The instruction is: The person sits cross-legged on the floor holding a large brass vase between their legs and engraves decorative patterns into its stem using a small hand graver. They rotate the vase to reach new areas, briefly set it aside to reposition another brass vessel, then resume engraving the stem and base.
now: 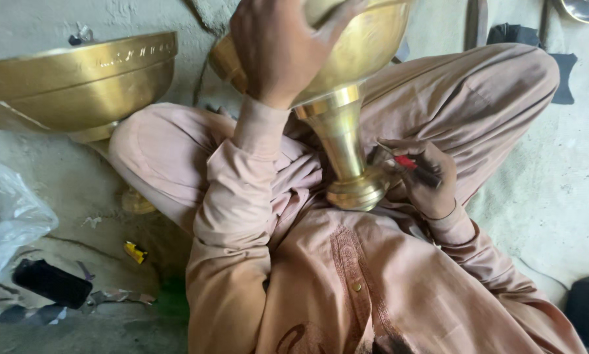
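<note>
1. Head view: the person sits cross-legged in pinkish-beige clothes, and a brass goblet-shaped vessel (337, 98) stands tilted in the lap, its round foot resting against the chest and its wide bowl reaching up toward the top edge.
2. The left hand (278, 46) lies over the outside of the bowl, fingers spread and pressed on the metal, gripping the bowl to steady it.
3. The right hand (425, 177) sits just beside the foot of the stem, fingers curled tight around a small red and black tool (412, 167), whose tip points at the base.
4. A second brass bowl (78, 82) stands at the left by the wall, well apart from both hands.
5. On the floor at the lower left lie a clear plastic bag (9, 216), a black flat object (52, 283) and a small yellow scrap (135, 252).
</note>
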Tool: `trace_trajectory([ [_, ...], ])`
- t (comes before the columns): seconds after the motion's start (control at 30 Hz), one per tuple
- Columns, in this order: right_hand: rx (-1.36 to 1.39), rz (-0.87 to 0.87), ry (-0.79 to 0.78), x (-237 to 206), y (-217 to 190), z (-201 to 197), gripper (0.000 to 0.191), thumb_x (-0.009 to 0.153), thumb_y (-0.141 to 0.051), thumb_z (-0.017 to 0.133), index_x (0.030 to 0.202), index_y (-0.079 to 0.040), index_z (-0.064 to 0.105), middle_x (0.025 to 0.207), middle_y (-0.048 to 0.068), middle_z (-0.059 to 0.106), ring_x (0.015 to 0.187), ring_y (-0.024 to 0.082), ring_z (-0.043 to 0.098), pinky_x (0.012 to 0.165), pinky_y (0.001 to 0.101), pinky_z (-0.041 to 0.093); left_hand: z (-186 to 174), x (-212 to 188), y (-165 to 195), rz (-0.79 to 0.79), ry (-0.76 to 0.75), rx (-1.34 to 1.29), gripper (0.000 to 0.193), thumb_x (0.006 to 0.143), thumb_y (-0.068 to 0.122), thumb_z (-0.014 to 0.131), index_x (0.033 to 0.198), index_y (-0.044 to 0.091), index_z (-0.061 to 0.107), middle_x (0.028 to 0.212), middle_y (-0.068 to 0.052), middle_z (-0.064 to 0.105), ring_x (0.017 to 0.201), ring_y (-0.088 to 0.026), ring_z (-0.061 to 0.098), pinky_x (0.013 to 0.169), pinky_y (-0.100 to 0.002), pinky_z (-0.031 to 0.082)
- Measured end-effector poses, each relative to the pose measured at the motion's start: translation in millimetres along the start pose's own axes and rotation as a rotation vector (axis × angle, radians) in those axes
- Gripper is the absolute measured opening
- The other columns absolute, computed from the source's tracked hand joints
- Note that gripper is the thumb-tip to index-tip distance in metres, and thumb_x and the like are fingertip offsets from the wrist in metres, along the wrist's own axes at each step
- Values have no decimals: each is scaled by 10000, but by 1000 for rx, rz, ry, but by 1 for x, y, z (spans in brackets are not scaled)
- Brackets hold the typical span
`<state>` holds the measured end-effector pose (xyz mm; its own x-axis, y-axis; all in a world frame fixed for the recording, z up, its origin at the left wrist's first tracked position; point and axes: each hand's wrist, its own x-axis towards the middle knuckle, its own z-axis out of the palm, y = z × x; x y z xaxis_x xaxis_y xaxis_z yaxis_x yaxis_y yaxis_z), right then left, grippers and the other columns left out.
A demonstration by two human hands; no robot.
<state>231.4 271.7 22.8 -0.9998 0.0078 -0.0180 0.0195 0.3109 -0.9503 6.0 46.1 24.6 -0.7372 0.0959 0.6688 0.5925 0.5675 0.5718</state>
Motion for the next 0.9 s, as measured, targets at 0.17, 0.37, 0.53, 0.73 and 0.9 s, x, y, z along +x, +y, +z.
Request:
trace_trajectory([
  [0.17, 26, 11, 55, 1, 11, -10, 141, 1002, 70, 668, 1135, 41, 635, 1213, 145, 741, 1115, 162, 704, 981, 262, 550, -22, -7, -10, -191, -10, -359, 349, 1014, 401, 824, 968, 62, 755, 836, -39, 774, 712, -142, 728, 680, -306, 545],
  [0.37, -60, -53, -38, 14, 23, -4, 135, 961, 45, 734, 1069, 14, 659, 1107, 123, 762, 953, 133, 727, 823, 267, 591, -2, -10, -18, -147, -10, -400, 384, 984, 428, 826, 930, 59, 739, 773, -33, 754, 653, -150, 706, 624, -311, 522],
  [0.53, -196, -290, -175, 22, 12, 7, 214, 916, 109, 632, 1101, 2, 637, 1207, 146, 743, 1130, 244, 743, 959, 351, 597, -1, -12, -11, -154, 15, -338, 436, 970, 473, 814, 892, 61, 697, 739, -35, 706, 625, -176, 664, 603, -336, 492],
  [0.73, -362, -555, -247, 31, 1, 25, 219, 894, 75, 694, 1073, -27, 621, 1156, 136, 737, 1126, 315, 738, 1052, 451, 572, -11, -12, -5, -221, -9, -242, 438, 932, 506, 814, 883, 81, 717, 750, -29, 717, 655, -199, 693, 606, -348, 515],
  [0.9, -368, -458, -255, 29, 3, 30, 205, 913, 74, 705, 1040, -25, 578, 1169, 165, 745, 1023, 320, 761, 834, 377, 622, -19, -10, -3, -158, 8, -269, 412, 972, 502, 779, 958, 94, 721, 850, -37, 746, 744, -219, 729, 651, -345, 553],
])
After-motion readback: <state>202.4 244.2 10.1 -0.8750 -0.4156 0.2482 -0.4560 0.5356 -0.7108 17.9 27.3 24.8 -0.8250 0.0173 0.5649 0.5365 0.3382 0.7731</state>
